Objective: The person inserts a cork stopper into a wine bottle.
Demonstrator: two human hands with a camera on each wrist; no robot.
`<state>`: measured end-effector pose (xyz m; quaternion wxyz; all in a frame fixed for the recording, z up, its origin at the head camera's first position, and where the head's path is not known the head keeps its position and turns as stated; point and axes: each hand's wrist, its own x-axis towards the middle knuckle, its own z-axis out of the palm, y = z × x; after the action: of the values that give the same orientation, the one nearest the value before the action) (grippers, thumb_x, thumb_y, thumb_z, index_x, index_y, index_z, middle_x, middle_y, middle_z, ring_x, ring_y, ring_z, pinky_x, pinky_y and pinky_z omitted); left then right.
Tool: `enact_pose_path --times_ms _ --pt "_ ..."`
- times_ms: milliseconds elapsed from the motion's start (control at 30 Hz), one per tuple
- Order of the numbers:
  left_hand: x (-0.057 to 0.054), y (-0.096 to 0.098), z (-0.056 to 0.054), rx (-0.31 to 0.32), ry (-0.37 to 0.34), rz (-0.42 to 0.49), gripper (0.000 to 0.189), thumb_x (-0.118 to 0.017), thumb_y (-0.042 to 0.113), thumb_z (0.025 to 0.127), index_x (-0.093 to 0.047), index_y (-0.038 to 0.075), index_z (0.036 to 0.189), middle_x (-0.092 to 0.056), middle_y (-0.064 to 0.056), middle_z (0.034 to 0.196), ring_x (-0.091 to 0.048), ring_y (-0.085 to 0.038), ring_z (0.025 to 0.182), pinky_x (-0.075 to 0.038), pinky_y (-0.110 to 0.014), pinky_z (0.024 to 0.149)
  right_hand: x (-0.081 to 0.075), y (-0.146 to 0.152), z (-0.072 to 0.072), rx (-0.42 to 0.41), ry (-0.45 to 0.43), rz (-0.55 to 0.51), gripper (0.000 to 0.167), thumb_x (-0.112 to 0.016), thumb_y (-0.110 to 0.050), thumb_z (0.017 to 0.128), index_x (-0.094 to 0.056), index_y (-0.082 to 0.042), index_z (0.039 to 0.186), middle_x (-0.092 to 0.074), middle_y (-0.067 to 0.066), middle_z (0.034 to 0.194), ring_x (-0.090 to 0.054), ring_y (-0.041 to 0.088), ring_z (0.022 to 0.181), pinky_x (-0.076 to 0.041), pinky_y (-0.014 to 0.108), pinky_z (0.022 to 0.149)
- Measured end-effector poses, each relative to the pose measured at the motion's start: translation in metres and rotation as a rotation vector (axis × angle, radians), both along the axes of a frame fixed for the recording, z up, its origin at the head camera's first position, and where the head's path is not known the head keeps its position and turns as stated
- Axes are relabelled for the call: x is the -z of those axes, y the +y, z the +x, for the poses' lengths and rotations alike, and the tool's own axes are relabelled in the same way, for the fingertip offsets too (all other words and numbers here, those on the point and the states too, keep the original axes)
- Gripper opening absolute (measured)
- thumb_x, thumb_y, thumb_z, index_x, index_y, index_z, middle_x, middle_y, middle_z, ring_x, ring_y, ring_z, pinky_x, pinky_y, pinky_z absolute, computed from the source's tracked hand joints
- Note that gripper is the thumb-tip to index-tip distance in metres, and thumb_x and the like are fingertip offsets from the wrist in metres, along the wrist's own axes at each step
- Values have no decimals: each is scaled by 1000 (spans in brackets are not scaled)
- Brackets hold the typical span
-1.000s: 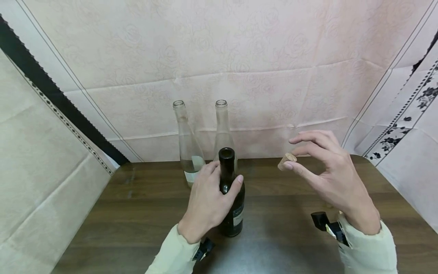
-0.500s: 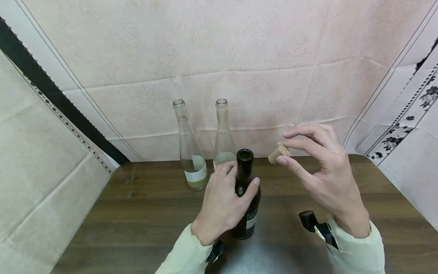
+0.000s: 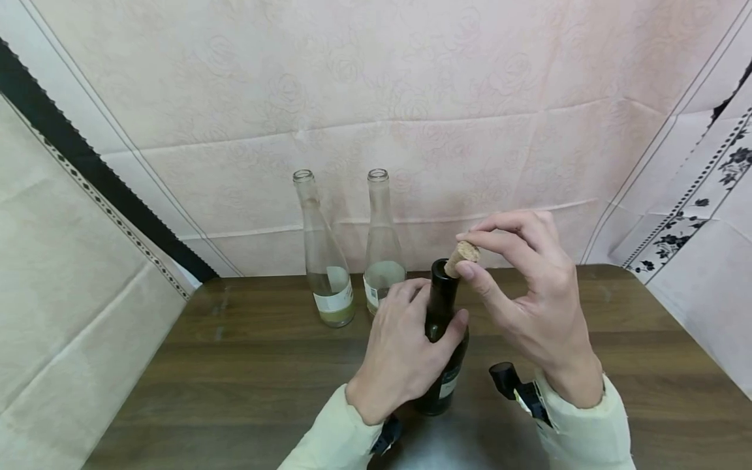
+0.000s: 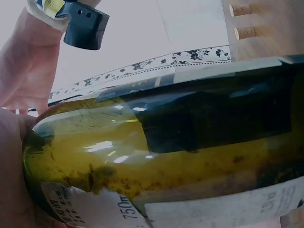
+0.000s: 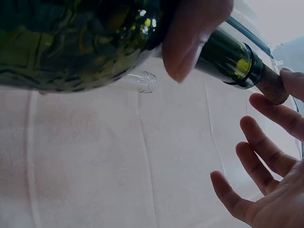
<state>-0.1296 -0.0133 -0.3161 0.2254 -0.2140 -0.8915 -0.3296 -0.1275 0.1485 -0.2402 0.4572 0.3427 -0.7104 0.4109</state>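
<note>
Pale, rose-patterned cloth (image 3: 376, 78) spreads behind my work, creased across its width, with a black strip (image 3: 117, 170) running down at one edge. Below it lies the brown wooden table (image 3: 247, 391). The dark bottle (image 3: 439, 313) is mouth up over the table in front of me, and I cannot tell whether its base touches the wood; the left wrist view shows its green glass and torn white label (image 4: 95, 209). Farther back, near the cloth, stand two clear bottles, one (image 3: 326, 254) well apart from the dark bottle and the other (image 3: 384, 254) closer, each with a white label round its lower part. My left hand (image 3: 405, 346) holds the dark bottle, fingers on one side and thumb on the other, and hides some of the nearer clear bottle. My right hand (image 3: 529, 281) pinches the cork (image 3: 463, 256) between thumb and index finger, the others spread loosely. That cork sits tilted at the dark bottle's mouth; how far it goes in I cannot tell. Two more corks, one (image 4: 240, 9) beside the other (image 4: 245, 33), lie apart from the dark bottle.
</note>
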Motion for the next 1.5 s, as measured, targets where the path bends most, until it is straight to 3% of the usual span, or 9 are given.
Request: enact_pose_path --times_ms 367,700,1067,1300,1500 --pt "-1 1 0 7 -5 -16 42 -57 53 98 -69 19 120 -65 5 120 -57 -15 116 -48 -40 99 -1 -6 -1 52 14 66 47 -61 -46 100 -76 -3 108 -68 15 106 -53 33 103 -37 27 95" --pt "0 1 1 6 -11 -15 39 -59 52 97 -68 21 118 -65 7 115 -57 -15 112 -48 -39 97 1 -7 -2 64 16 80 48 -59 -47 101 -76 -4 112 -68 15 107 -53 33 103 -37 27 95" --pt "1 -1 2 3 -16 -36 42 -57 53 98 -68 19 119 -65 6 117 -57 -15 112 -49 -39 96 7 -15 -6 41 -12 44 44 -61 -46 99 -77 -7 111 -69 11 104 -52 27 99 -36 25 90" --pt "2 -1 3 2 6 -35 44 -56 54 98 -68 18 120 -65 5 118 -57 -16 115 -50 -40 97 3 -11 -5 -27 8 46 42 -65 -40 99 -75 -3 118 -70 14 108 -54 21 98 -36 28 92" --pt "3 -1 1 -8 9 -32 45 -56 54 97 -69 17 119 -65 4 117 -57 -16 115 -49 -40 97 1 -6 -4 -53 0 57 38 -65 -37 100 -77 -4 114 -68 13 106 -53 19 100 -33 26 88"
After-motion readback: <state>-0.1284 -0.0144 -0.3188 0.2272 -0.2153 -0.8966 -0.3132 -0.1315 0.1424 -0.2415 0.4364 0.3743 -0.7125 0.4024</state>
